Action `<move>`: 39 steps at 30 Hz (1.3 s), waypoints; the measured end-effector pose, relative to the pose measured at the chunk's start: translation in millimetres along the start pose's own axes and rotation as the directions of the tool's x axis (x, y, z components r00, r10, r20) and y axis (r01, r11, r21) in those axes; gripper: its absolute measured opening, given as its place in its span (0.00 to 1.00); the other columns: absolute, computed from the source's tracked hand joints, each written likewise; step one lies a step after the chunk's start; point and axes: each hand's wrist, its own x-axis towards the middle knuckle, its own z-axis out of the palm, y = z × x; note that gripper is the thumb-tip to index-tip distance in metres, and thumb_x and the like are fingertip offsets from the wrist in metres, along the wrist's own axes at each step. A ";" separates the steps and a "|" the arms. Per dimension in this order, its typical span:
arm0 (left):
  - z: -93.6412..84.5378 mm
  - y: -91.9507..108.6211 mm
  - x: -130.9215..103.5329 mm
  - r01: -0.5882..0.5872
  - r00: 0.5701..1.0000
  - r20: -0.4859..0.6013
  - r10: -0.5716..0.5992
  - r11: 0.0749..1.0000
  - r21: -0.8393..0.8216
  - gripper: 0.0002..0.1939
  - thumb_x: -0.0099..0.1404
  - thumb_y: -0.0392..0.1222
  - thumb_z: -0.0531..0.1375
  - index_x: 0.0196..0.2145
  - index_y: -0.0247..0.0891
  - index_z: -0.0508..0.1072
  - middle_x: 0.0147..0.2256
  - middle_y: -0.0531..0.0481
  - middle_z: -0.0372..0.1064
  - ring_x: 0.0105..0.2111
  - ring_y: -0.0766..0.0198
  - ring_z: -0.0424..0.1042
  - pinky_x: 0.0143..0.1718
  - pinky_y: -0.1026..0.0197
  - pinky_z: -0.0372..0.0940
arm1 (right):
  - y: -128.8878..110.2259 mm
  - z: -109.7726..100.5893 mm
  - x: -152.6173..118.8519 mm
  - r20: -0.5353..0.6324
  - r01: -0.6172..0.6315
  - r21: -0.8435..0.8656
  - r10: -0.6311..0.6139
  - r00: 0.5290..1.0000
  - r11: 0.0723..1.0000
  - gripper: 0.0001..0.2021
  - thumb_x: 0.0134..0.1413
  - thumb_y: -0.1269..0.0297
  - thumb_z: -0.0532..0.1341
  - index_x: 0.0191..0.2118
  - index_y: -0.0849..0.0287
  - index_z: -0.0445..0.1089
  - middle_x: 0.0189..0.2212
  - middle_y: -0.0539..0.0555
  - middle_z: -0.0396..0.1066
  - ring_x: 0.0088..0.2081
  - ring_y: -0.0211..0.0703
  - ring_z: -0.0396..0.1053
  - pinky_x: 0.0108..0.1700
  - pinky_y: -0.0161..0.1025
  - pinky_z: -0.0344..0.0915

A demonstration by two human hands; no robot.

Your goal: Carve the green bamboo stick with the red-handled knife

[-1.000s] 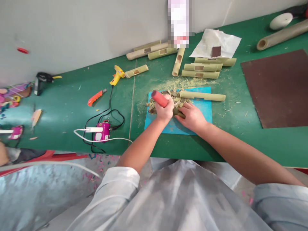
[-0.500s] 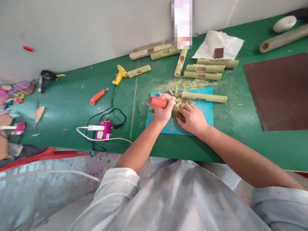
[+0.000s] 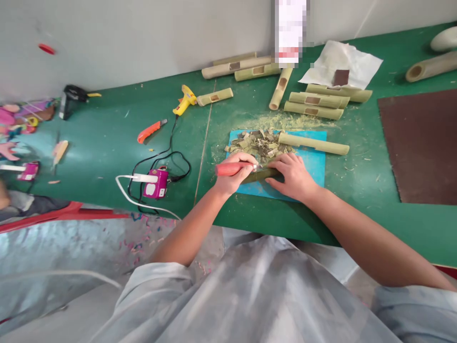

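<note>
Left hand (image 3: 233,175) wrapped around red cutter (image 3: 228,169), tip toward three o'clock, over or against bamboo tube (image 3: 262,175). Right hand (image 3: 293,177) clamped on tube, on blue mat (image 3: 257,188). Chips (image 3: 259,143) at twelve o'clock from tube. Step looks like scraping or carving; next stroke likely calls for firm hold, right hand clear of tip.
</note>
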 end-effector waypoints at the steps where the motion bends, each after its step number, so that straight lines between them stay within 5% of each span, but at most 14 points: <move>1: 0.1 -0.2 -2.6 0.012 1.000 0.000 -0.012 1.000 0.006 0.16 0.67 0.55 0.64 0.39 0.39 0.80 0.38 0.47 0.79 0.39 0.60 0.77 0.42 0.58 0.70 | 0.6 -0.8 -0.3 0.001 0.000 0.002 0.000 1.000 1.000 0.14 0.57 0.57 0.66 0.47 0.58 0.75 0.47 0.60 0.75 0.49 0.58 0.67 0.49 0.52 0.61; 9: 7.9 3.9 -10.2 0.089 0.985 -0.150 -0.084 0.996 0.027 0.15 0.67 0.54 0.65 0.38 0.39 0.80 0.37 0.47 0.79 0.37 0.62 0.77 0.41 0.60 0.71 | 2.7 -6.7 1.2 -0.012 0.029 0.003 -0.029 0.999 1.000 0.18 0.51 0.62 0.69 0.49 0.57 0.75 0.49 0.60 0.75 0.51 0.59 0.68 0.51 0.53 0.62; 17: 9.8 -4.9 -5.0 0.117 0.949 -0.286 -0.132 0.991 -0.070 0.18 0.66 0.58 0.65 0.36 0.39 0.78 0.32 0.50 0.76 0.31 0.66 0.76 0.35 0.63 0.71 | 10.2 -9.6 4.0 -0.091 0.005 -0.006 -0.006 0.996 1.000 0.10 0.62 0.64 0.62 0.46 0.57 0.78 0.46 0.60 0.76 0.49 0.57 0.69 0.48 0.52 0.63; 29: 14.2 3.4 -6.1 0.121 0.962 -0.239 -0.135 0.990 -0.070 0.20 0.65 0.60 0.66 0.35 0.39 0.79 0.31 0.51 0.76 0.31 0.65 0.75 0.37 0.61 0.71 | 8.3 -10.7 3.7 -0.106 0.049 0.038 -0.045 0.993 0.998 0.07 0.57 0.60 0.66 0.39 0.55 0.77 0.43 0.57 0.77 0.47 0.54 0.70 0.50 0.51 0.62; 39: 16.4 5.2 -3.4 0.134 0.953 -0.266 -0.148 0.989 -0.070 0.22 0.64 0.63 0.65 0.34 0.39 0.78 0.30 0.50 0.76 0.30 0.65 0.75 0.34 0.62 0.71 | 9.0 -8.1 5.4 -0.124 0.006 0.006 -0.005 0.992 1.000 0.08 0.65 0.62 0.60 0.40 0.54 0.77 0.44 0.58 0.78 0.47 0.54 0.71 0.49 0.51 0.62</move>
